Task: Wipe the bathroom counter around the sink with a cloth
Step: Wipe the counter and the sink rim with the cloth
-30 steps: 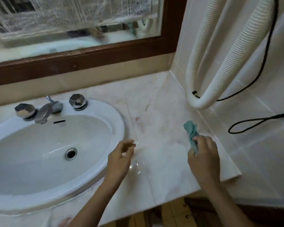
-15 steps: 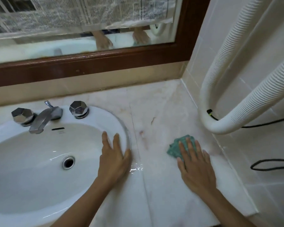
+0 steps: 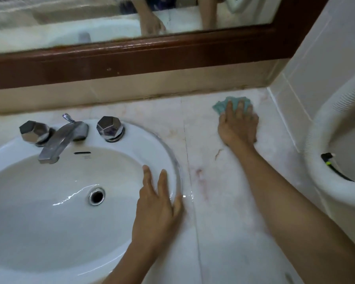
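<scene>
A small teal cloth lies flat on the pale marble counter near the back wall, right of the sink. My right hand presses down on the cloth with fingers spread, covering most of it. My left hand rests flat on the right rim of the white oval sink, fingers apart, holding nothing. A pinkish stain and a thin brown mark show on the counter between my two hands.
A chrome tap with two faceted knobs stands at the sink's back. A brown-framed mirror runs above. A thick white ribbed hose with a black cable curves along the tiled right wall.
My right hand has slid the cloth away from me, from mid-counter to near the back wall. My left hand stays flat on the sink rim. The view has moved closer.
</scene>
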Action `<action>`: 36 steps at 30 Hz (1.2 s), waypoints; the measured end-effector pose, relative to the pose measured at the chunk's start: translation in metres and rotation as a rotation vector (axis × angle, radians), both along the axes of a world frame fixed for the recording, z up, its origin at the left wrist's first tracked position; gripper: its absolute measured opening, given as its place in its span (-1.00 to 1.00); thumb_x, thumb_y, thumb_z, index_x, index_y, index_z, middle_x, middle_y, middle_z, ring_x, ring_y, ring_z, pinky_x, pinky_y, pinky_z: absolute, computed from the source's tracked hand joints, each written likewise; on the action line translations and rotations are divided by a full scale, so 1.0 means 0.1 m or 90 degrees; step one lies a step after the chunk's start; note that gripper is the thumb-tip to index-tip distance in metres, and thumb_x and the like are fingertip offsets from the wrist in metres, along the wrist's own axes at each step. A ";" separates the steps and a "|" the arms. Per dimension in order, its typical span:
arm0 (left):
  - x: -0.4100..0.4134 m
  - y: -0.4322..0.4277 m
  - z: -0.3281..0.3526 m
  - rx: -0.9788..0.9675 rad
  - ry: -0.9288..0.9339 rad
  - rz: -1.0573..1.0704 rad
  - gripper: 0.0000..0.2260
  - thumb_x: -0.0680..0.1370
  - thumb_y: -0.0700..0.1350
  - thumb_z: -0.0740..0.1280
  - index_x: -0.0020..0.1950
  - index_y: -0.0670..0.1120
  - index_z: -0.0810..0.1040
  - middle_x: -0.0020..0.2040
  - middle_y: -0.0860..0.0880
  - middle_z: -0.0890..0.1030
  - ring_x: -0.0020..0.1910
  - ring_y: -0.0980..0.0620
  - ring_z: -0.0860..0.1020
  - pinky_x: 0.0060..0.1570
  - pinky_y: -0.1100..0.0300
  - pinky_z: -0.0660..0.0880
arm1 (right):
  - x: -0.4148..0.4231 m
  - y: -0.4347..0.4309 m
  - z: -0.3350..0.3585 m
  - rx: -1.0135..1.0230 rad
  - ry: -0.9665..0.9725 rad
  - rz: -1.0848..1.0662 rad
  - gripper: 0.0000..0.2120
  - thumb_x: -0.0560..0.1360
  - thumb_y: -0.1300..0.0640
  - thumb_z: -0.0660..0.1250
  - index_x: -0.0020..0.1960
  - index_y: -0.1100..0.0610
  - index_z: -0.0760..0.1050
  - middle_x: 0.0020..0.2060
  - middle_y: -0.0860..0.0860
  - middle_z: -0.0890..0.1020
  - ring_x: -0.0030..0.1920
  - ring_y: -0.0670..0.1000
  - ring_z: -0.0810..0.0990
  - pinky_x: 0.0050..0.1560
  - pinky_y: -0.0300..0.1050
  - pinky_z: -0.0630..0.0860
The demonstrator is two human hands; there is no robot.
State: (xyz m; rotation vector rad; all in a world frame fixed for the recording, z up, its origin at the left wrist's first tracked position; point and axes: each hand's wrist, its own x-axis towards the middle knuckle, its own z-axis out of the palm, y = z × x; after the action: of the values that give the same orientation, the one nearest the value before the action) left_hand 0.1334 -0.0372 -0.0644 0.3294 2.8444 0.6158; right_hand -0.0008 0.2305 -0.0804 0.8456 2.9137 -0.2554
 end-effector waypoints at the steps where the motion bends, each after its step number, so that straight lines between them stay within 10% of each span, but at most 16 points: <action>1: 0.00 -0.01 0.00 -0.001 -0.005 -0.001 -0.37 0.51 0.30 -0.06 0.51 0.03 0.03 0.57 -0.12 -0.21 0.37 -0.23 0.28 0.22 -0.03 0.41 | -0.05 -0.16 -0.01 -0.006 0.005 0.046 -0.46 0.61 -0.09 -0.17 0.56 0.00 -0.09 0.56 0.10 -0.04 0.54 0.18 -0.09 0.48 0.18 -0.05; 8: 0.00 -0.09 -0.01 0.145 -0.003 0.008 -0.50 0.59 0.23 -0.11 0.50 0.12 0.16 0.53 0.19 -0.18 0.49 -0.06 0.15 0.36 0.01 0.30 | 1.51 -1.35 -0.04 -0.059 0.085 0.190 -0.45 0.55 -0.02 0.00 0.54 0.00 0.13 0.54 0.08 0.13 0.53 0.19 0.06 0.42 0.16 0.15; 12: -0.01 -0.06 -0.01 0.102 -0.002 -0.008 -0.56 0.64 0.07 -0.03 0.52 0.02 0.17 0.56 0.01 -0.11 0.50 -0.16 0.14 0.34 -0.08 0.34 | 2.47 -1.10 0.01 -0.039 0.084 0.254 -0.43 0.51 -0.04 0.12 0.51 -0.08 0.19 0.53 -0.01 0.18 0.52 0.11 0.15 0.37 0.14 0.23; 20: 0.01 -0.02 0.04 0.120 -0.003 0.049 -0.61 0.63 0.02 0.06 0.46 0.10 0.21 0.55 0.10 -0.12 0.40 -0.16 0.31 0.22 -0.03 0.41 | 1.20 -0.18 -0.13 0.014 0.042 -0.032 -0.40 0.53 -0.07 -0.14 0.54 0.06 0.12 0.54 0.15 0.11 0.51 0.24 0.07 0.40 0.21 0.14; 29: 0.02 -0.06 0.06 0.133 0.004 0.028 -0.59 0.61 0.10 0.00 0.47 0.12 0.21 0.55 0.12 -0.09 0.46 -0.10 0.26 0.28 -0.04 0.39 | 2.75 -1.46 0.01 -0.035 0.108 0.296 -0.41 0.49 -0.05 0.14 0.52 -0.02 0.20 0.54 0.02 0.14 0.53 0.12 0.10 0.39 0.08 0.19; 36: 0.03 -0.04 0.07 0.134 0.004 0.048 -0.60 0.62 0.06 0.04 0.46 0.10 0.24 0.54 0.15 -0.09 0.41 -0.16 0.32 0.24 -0.08 0.41 | 2.16 -0.50 -0.11 0.025 0.061 0.042 -0.44 0.55 -0.06 -0.08 0.53 0.04 0.14 0.53 0.11 0.15 0.51 0.19 0.13 0.37 0.18 0.25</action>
State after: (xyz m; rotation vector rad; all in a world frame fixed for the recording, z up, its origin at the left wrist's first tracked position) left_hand 0.1367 -0.0413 -0.0569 0.2588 2.8126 0.9349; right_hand 0.2150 0.1803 -0.0917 0.7615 3.0387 -0.2405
